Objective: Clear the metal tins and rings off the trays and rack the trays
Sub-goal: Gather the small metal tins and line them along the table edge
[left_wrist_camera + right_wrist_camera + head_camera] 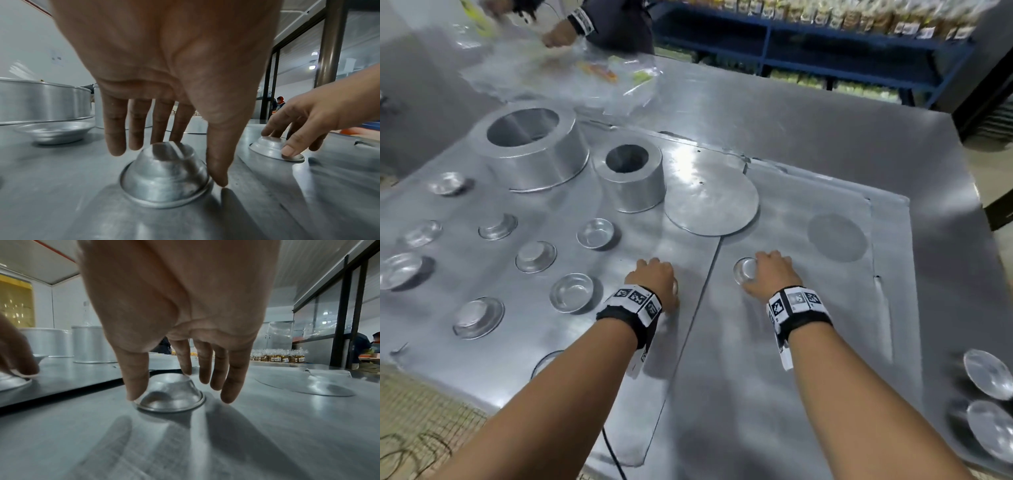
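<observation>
Aluminium, the left tin [164, 175] is sitting upside down on the left tray [681, 246], the left hand [655, 279] cupping it with thumb at its rim and fingers [115, 129] hanging behind. The right tin [172, 395] is lying inverted on the right tray [808, 308], the right hand [768, 274] pinching it between thumb and forefinger. From the left hand, a large ring [530, 147] and a smaller ring [631, 178] are standing at eleven o'clock, with loose small tins [536, 257] lying around nine.

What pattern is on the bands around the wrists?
Black-and-white blocky square codes on the wristbands, clearest in the head view.
</observation>
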### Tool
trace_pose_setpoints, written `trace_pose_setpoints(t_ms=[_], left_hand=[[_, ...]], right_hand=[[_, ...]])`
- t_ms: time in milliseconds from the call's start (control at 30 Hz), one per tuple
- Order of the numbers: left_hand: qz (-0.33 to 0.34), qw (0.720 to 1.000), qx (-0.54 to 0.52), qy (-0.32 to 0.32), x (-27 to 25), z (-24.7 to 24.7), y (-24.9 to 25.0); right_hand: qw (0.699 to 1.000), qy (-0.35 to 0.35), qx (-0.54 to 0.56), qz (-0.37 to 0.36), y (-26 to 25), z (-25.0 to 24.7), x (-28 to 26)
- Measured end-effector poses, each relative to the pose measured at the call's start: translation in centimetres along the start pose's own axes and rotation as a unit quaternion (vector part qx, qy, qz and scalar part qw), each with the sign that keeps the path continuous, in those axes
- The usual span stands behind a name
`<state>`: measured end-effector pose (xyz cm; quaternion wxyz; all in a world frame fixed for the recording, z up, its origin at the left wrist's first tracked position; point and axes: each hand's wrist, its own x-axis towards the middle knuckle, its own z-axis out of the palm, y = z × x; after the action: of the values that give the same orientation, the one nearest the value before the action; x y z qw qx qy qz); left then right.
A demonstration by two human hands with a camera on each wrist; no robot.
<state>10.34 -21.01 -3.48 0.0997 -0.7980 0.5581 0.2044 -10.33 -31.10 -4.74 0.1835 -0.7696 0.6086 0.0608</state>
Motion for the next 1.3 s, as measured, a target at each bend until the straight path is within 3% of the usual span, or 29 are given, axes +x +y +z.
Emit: trace_pose_setpoints(t_ms=[333,633,900,1300], left_hand=[[0.002,1.0,-0.023,-0.004,0.2,-0.5,-0.3],[0.017,0.999,-0.024,-0.011,-1.5,-1.6,2.6],[0.114,0.992,-0.054,0.027,-5.1,-2.8,9.9],[0.251,0.966,-0.063,0.016,-6.5,-2.3,24.8]], right_hand=[[0.999,0.026,0.019,0.005,-0.4,0.8,0.3],[0.997,0.037,0.074,0.004,1.9,-0.7,-3.6],[0.993,0.063,0.091,0.037,8.0,-3.2,-9.5],[0.977,0.129,0.076,0.153,21.1,-8.1,-15.4]])
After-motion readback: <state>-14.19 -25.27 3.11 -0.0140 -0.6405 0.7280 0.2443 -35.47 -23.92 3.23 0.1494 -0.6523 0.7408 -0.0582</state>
